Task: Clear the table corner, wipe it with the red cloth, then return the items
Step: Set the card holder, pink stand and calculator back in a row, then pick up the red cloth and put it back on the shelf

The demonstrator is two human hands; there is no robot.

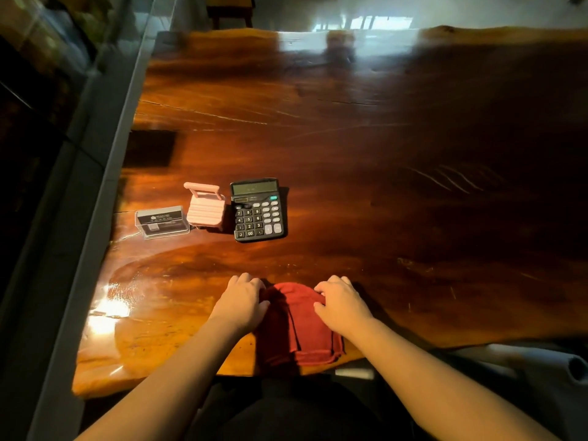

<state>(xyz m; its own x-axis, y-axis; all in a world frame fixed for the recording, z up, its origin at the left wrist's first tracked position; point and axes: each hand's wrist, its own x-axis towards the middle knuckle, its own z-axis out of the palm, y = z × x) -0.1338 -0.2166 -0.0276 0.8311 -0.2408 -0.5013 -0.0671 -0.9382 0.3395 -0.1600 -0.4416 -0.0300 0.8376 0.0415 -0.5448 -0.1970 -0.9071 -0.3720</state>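
While both hands rest on red cloth (299, 329), calculator (258, 210) branding unreadable

We read this as an office or shop front desk: a glossy slab-wood bench (350, 138) carrying a desk calculator (258, 210), a clear business-card holder (161, 221) and a pink chair-shaped stand (205, 207), with a glass partition (79, 74) alongside.

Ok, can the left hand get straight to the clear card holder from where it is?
Probably yes. The left hand rests on the red cloth, and the table between it and the clear card holder looks bare. The pink phone stand stands to the holder's right, off that path.
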